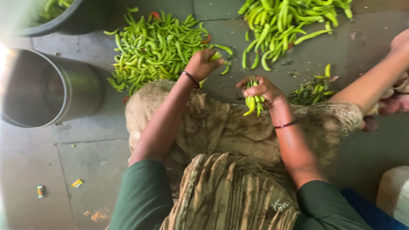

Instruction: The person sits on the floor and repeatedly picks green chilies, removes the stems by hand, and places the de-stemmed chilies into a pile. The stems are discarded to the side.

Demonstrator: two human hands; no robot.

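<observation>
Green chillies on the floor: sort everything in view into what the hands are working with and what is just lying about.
In hand:
- left hand, reaching into the near chilli pile
- right hand, gripping a bunch of chillies
- heap of plucked stems
- far chilli pile

Lying about:
- steel pot
- dark tub
- scraps of wrapper
- another person's arm

place: kitchen work floor | evidence: tiled floor (98, 157), chilli heaps (153, 47), steel pot (42, 89)
</observation>
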